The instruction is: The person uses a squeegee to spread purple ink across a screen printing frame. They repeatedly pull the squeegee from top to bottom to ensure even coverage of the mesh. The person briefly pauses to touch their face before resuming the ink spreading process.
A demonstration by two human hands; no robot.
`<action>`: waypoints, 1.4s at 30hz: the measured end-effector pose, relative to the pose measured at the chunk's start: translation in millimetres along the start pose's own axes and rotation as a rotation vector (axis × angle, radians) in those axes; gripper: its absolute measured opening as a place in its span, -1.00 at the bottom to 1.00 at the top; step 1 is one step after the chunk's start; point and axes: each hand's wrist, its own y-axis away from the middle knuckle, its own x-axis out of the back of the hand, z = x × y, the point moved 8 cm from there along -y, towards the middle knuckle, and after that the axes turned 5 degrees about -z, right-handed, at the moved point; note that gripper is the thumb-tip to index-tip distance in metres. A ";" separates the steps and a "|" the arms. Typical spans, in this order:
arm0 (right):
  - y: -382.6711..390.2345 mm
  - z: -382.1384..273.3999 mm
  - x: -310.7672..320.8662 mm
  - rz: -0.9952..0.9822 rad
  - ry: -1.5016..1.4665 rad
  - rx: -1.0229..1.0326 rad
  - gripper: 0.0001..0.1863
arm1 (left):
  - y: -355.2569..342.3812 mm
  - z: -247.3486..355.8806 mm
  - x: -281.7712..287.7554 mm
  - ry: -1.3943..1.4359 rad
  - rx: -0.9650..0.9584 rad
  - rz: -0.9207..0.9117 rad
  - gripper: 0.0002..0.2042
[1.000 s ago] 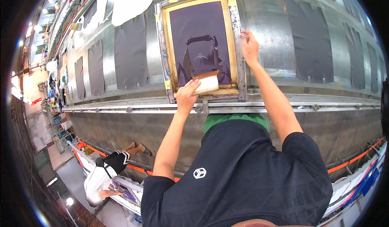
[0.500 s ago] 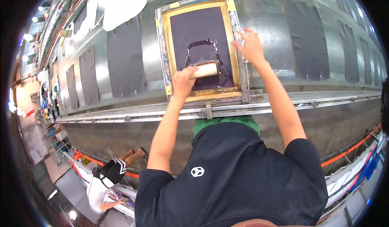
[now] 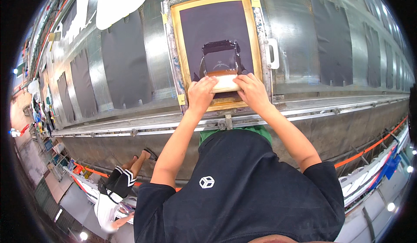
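Note:
My left hand [image 3: 201, 93] and my right hand [image 3: 253, 91] grip either end of a squeegee [image 3: 223, 84] with a cream handle and brown blade. It rests on the lower part of a printing screen [image 3: 212, 20] with a dark mesh surface, yellow inner border [image 3: 248, 32] and worn metal frame. A glossy patch of dark ink [image 3: 219, 47] lies just above the blade. A white handle [image 3: 272, 53] is fixed to the frame's right side, beside my right hand.
Dark grey panels [image 3: 126, 60] [image 3: 334, 43] lie in rows along the metal table [image 3: 286, 69], with white pieces [image 3: 119, 0] at upper left. A metal rail [image 3: 182, 125] runs along the near edge. A co-worker [image 3: 110, 204] stands at lower left behind me, beside an orange rail [image 3: 356, 145].
My right hand has left the screen's right edge and closed on the squeegee. The squeegee in my left hand shifted up the screen, then back down.

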 end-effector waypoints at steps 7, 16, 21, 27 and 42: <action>-85.3 24.6 38.5 0.176 0.063 0.087 -0.64 | -85.4 -29.6 31.6 0.031 0.065 0.059 -0.68; -1.9 15.3 -2.8 0.068 -0.019 0.054 -0.54 | -9.2 -0.9 -4.6 -0.012 0.026 -0.013 -0.69; 1.6 57.8 19.1 0.029 -0.372 -0.057 -0.51 | 30.0 12.5 -4.2 -0.003 -0.004 0.011 -0.57; -51.5 210.0 37.2 0.433 -0.487 -0.628 -0.67 | 30.7 23.2 -5.4 0.068 -0.030 -0.047 -0.45; -133.9 25.5 -27.6 0.587 -0.395 -0.488 -0.75 | 138.7 -101.2 77.1 0.041 0.078 0.086 -0.41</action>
